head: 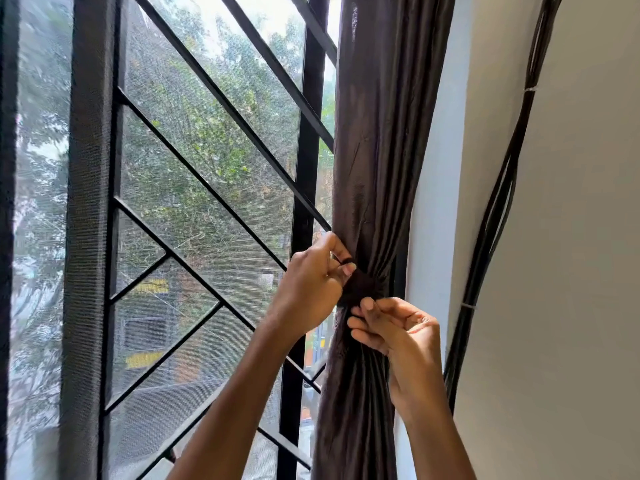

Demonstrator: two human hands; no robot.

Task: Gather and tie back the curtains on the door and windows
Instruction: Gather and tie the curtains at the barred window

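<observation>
A dark brown curtain (384, 140) hangs gathered into a tight bundle at the right side of the window. A dark tie-back band (360, 284) cinches it at mid height. My left hand (311, 289) pinches the upper end of the band against the curtain's left edge. My right hand (391, 327) pinches the lower end of the band just below the cinch, fingers curled. Both hands touch the curtain bundle. The knot itself is partly hidden by my fingers.
A black window frame with diagonal metal grille bars (214, 188) and a mesh screen fills the left. A white wall (571, 237) stands at the right, with a bundle of black cables (498, 209) running down it close to the curtain.
</observation>
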